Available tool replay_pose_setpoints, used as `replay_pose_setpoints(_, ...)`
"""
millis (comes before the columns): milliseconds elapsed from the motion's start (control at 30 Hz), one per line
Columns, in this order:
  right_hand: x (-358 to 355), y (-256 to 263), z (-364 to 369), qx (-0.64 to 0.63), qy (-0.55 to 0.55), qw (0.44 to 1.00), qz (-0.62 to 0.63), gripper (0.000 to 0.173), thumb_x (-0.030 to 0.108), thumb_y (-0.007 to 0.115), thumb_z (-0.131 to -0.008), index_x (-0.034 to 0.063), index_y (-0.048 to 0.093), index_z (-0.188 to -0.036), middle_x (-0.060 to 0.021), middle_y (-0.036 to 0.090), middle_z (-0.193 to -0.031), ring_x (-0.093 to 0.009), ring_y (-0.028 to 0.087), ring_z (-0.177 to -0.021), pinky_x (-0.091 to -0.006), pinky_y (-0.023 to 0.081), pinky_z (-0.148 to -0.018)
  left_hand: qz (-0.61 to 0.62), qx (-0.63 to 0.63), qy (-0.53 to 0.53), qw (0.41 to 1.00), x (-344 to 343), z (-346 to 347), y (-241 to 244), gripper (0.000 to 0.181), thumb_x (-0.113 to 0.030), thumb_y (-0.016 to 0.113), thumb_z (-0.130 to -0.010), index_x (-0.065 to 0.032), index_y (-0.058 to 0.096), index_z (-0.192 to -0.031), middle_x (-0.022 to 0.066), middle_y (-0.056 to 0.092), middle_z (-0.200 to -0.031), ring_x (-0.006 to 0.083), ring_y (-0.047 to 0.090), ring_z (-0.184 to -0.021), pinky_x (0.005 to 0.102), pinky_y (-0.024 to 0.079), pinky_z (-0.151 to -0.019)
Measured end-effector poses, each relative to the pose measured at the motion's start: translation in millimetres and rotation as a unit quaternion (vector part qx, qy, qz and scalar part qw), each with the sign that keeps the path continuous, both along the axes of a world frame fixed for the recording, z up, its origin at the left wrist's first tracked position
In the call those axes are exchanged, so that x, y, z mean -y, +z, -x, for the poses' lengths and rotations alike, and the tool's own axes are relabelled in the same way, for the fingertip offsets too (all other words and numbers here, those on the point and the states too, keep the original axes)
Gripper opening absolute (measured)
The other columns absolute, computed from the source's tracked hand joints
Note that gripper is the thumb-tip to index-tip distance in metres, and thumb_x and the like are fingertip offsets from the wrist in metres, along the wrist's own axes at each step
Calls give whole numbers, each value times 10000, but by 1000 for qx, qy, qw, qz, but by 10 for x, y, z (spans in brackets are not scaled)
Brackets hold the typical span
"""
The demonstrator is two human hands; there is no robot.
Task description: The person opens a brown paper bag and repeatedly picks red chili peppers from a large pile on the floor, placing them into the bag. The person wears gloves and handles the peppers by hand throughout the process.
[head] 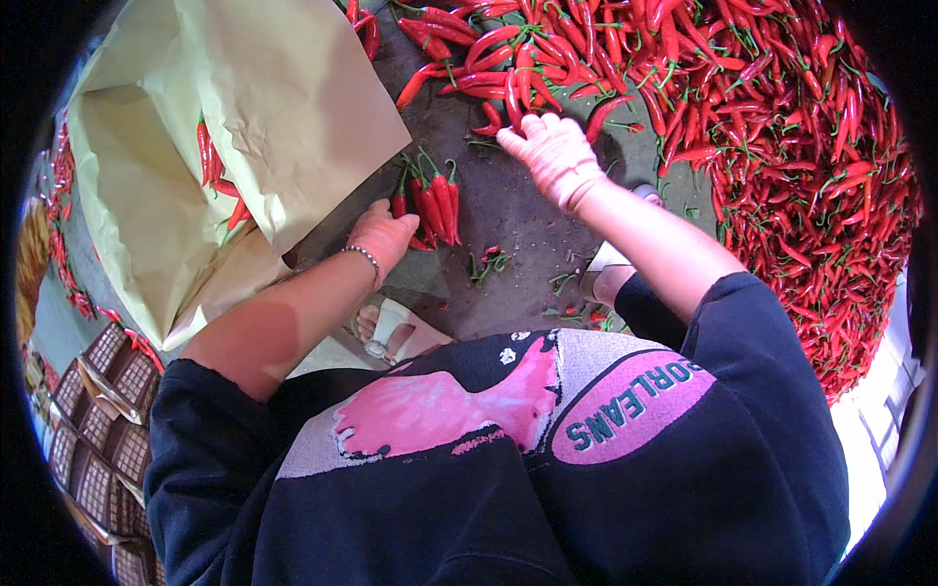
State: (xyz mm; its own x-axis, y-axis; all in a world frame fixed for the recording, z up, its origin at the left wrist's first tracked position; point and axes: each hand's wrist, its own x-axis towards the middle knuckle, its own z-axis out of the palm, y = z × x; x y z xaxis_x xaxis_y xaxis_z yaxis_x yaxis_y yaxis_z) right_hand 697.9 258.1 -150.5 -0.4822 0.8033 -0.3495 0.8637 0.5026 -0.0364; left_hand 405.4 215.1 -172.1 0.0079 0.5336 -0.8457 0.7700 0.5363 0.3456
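Note:
My left hand (382,238), with a beaded bracelet at its wrist, is beside a small bunch of red chili peppers (437,201) with green stems. The thumb meets the bunch's left side; whether the fingers grip it is hidden. Reaching forward, my right hand (555,157) touches the near edge of a scattering of red chilies (524,69), its fingertips partly hidden among them. To the left, a large paper-lined container (139,183) stands open, with a few red chilies (208,154) inside against the cream paper.
A big heap of red chilies (799,146) covers the right side. Stem scraps and bits (489,265) lie on the dark floor (506,212) between my sandalled feet (396,329). Brown plastic crates (95,432) stand at the lower left, with more chilies beyond the paper.

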Motion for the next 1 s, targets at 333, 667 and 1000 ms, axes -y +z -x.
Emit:
replay_pose_setpoints(333,-33,468,404,-232,66,970,26,276,267,657,-799,120,582,-1020,-85,580,-801,-298,604,-777,-447,458,-649,71,37,7,997,-3,-83,75,489,-209,580,-795,-48,553,-1256,213,565,-1307,364,545,-1212,413,433,-1035)
replay_pose_setpoints(667,691,-564,592,-289,-441,770,359,366,339,601,-889,39,681,-1081,-225,673,-1083,-358,630,-1072,-426,487,-933,101,1,-51,994,-21,-354,247,583,-237,617,-798,-79,467,-1339,207,433,-1422,399,471,-1280,437,409,-1072)
replay_pose_setpoints(1000,-118,-286,-463,-133,-384,914,21,407,239,673,-789,72,580,-1148,-172,593,-1167,-346,587,-1102,-418,479,-958,-282,67,-73,954,-95,-603,482,737,-165,647,-724,-15,399,-1402,231,398,-1405,393,404,-1306,402,323,-1134)
